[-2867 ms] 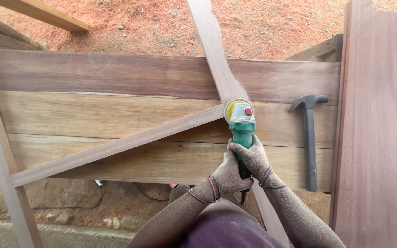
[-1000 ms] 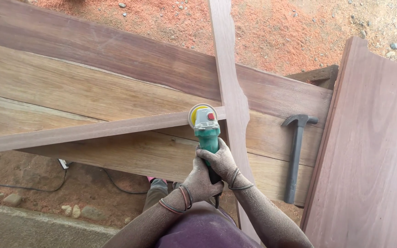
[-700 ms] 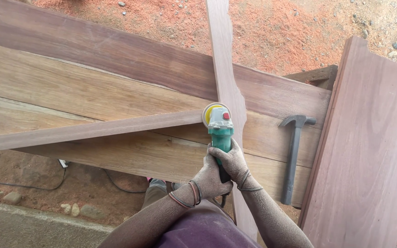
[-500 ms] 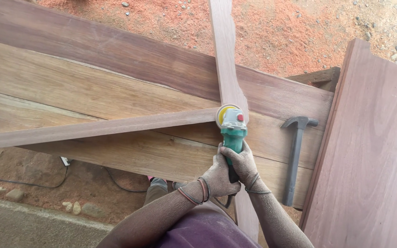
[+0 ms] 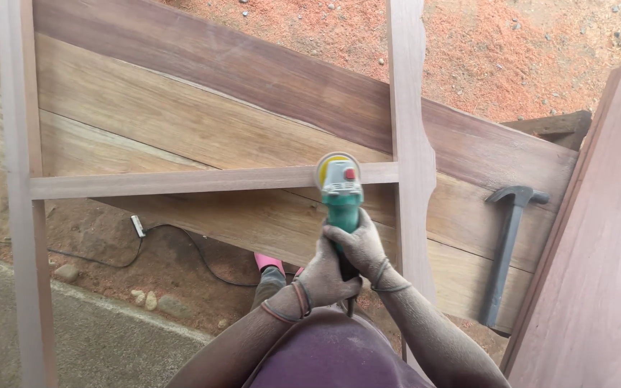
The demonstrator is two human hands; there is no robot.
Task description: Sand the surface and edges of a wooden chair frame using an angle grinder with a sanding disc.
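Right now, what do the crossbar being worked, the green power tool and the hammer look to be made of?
Crossbar: bare, unfinished wood, pale and matte with visible grain. Green power tool: body looks like moulded plastic, with a yellowish disc at its head; held by the left hand and right hand. Hammer: dark grey all over, probably metal, dull finish.

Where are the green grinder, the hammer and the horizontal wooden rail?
green grinder [image 5: 341, 195]: head view, on its green body ahead of the hands.
hammer [image 5: 502, 255]: head view, mid-handle, lying on the plank.
horizontal wooden rail [image 5: 174, 181]: head view, middle of its top face.
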